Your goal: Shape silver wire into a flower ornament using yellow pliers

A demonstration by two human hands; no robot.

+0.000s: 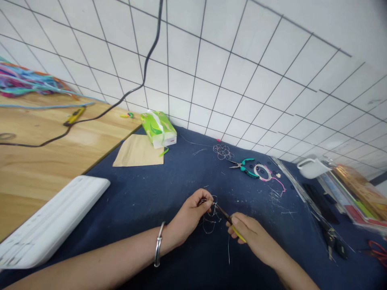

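My left hand (pixel 193 209), with a silver bangle on its wrist, pinches a piece of thin silvery wire bent into loops (pixel 209 226). My right hand (pixel 249 233) is wrapped round the yellow handles of a pair of pliers (pixel 222 210). The dark jaws of the pliers reach the wire right beside my left fingertips; whether they are closed on it is too small to tell. A loose wire end (pixel 229 251) hangs below the pliers. Behind my hands on the dark blue cloth (pixel 145 193) lie teal-handled pliers (pixel 244 166) and another looped wire piece (pixel 223 152).
Right of the teal pliers sits a white ring-shaped spool (pixel 262 172) among wire scraps. A white cup (pixel 314 168), books (pixel 356 197) and keys (pixel 330 243) are at the right. A tissue pack (pixel 159 128), brown paper (pixel 139 151) and white case (pixel 57 221) stand left; a black cable (pixel 145 68) crosses there.
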